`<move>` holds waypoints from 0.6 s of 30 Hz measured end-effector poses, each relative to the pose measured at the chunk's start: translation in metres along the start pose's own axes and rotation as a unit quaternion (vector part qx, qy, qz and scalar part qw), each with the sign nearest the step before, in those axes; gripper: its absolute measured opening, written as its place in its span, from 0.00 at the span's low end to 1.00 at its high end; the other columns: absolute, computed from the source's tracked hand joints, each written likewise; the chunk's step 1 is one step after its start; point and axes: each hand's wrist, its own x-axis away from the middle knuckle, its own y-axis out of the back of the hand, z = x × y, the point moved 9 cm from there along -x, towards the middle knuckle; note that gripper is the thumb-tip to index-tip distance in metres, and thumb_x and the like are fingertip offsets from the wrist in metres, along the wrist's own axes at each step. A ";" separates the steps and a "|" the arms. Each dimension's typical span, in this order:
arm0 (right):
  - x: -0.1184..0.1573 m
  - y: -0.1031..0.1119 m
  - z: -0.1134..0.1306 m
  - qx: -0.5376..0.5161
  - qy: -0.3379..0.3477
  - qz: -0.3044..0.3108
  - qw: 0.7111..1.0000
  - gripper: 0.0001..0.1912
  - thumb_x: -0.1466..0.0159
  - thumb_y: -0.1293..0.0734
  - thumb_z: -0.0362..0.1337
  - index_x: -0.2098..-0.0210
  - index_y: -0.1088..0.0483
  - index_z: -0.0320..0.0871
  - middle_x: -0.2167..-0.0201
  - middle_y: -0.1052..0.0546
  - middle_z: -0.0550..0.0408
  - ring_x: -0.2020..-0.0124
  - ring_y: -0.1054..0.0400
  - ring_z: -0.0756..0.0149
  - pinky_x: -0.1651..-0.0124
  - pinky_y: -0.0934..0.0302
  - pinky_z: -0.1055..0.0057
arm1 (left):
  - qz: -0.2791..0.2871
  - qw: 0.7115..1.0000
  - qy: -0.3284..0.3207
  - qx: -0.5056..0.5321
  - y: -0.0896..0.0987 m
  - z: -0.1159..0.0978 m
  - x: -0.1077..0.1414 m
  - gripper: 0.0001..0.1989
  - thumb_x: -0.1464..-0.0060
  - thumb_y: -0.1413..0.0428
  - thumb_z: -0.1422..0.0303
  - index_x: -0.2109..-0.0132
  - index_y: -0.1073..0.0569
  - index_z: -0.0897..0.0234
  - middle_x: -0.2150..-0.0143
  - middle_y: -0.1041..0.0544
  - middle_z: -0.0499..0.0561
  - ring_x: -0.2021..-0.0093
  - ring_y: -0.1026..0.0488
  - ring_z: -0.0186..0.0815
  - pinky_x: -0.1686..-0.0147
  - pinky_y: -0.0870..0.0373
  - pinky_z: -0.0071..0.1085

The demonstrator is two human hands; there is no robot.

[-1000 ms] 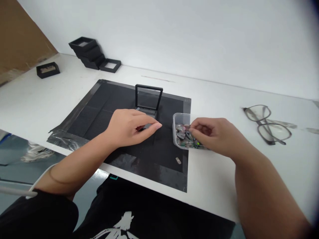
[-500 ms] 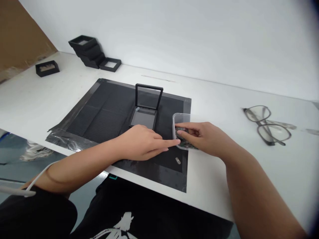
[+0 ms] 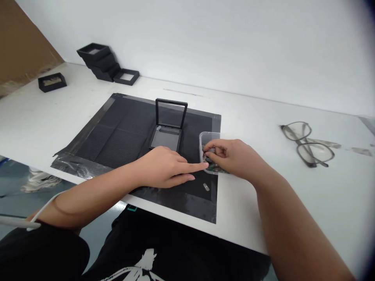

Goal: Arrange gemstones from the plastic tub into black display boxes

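Note:
My left hand [image 3: 164, 168] reaches in from the left with its fingers stretched out. Its index fingertip is at the near left rim of a clear plastic container [image 3: 200, 145], holding nothing. Inside lie small dark, greenish pieces [image 3: 213, 168], too jumbled to name. My right hand [image 3: 234, 156] dips into the container, thumb and fingers pinched together among the pieces; what they hold is hidden. Left of it, a black hinged display case [image 3: 166, 138] stands with its lid up and a small pale piece [image 3: 158, 128] at its hinge side. One small clear, shiny piece [image 3: 206, 187] lies near the container.
A black ribbed mat [image 3: 117, 125] lies under the case, its edges taped to the white table [image 3: 243, 210]. Eyeglasses [image 3: 307, 143] rest at the right. Several stacked black frames [image 3: 98, 62], a single frame [image 3: 126, 77] and a black box [image 3: 52, 82] stand at the back left.
My right fingers have drawn closer into a pinch and lifted slightly among the pieces. My left hand stays at the container's rim. The whole view has shifted a little.

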 end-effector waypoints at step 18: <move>0.008 -0.005 -0.017 -0.065 0.008 0.082 0.994 0.12 0.39 0.31 0.50 0.66 0.24 0.49 0.84 0.43 0.64 0.82 0.50 0.72 0.77 0.52 0.69 | -0.001 1.000 0.000 -0.002 0.002 0.002 0.001 0.23 0.31 0.54 0.60 0.32 0.38 0.55 0.70 0.22 0.44 0.73 0.28 0.30 0.75 0.43 0.29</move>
